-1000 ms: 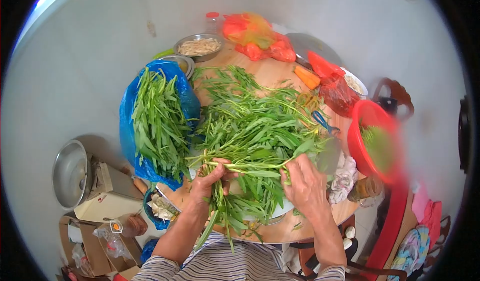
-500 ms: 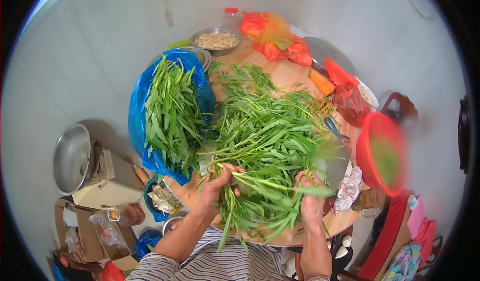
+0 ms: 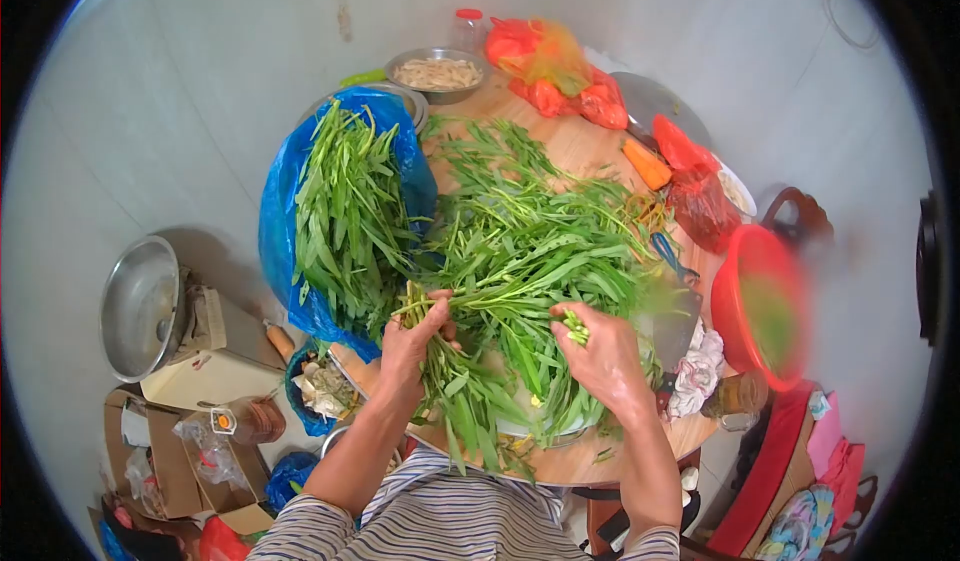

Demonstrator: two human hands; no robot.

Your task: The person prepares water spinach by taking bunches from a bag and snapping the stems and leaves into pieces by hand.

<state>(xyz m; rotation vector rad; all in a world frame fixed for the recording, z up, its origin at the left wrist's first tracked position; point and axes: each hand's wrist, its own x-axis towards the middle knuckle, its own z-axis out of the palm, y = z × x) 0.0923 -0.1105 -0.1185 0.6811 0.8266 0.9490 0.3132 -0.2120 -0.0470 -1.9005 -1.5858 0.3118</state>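
My left hand (image 3: 412, 349) is closed around a bunch of leafy water spinach (image 3: 465, 396), whose stems poke out above the fingers and whose leaves hang toward the table edge. In my right hand (image 3: 605, 356) is a small cluster of green stems (image 3: 577, 329), their ends showing at the fingers. A large heap of water spinach (image 3: 530, 251) spreads across the table beyond both hands. More of the same greens (image 3: 350, 211) lie in a blue plastic bag (image 3: 280, 196) to the left. Beneath the hands, part of a pale plate (image 3: 510, 427) shows.
A red basin (image 3: 735, 296) stands at right, near a knife (image 3: 676, 326) and a crumpled cloth (image 3: 698, 373). Farther back on the wooden table (image 3: 560, 141) are a carrot (image 3: 646, 164), red bags (image 3: 603, 101) and a metal bowl (image 3: 437, 73). Boxes (image 3: 180, 461) stand at lower left.
My right hand has moved up and left and now grips short stems. My left hand has shifted slightly left and up with its bunch. The leaves between the hands have dropped toward the left.
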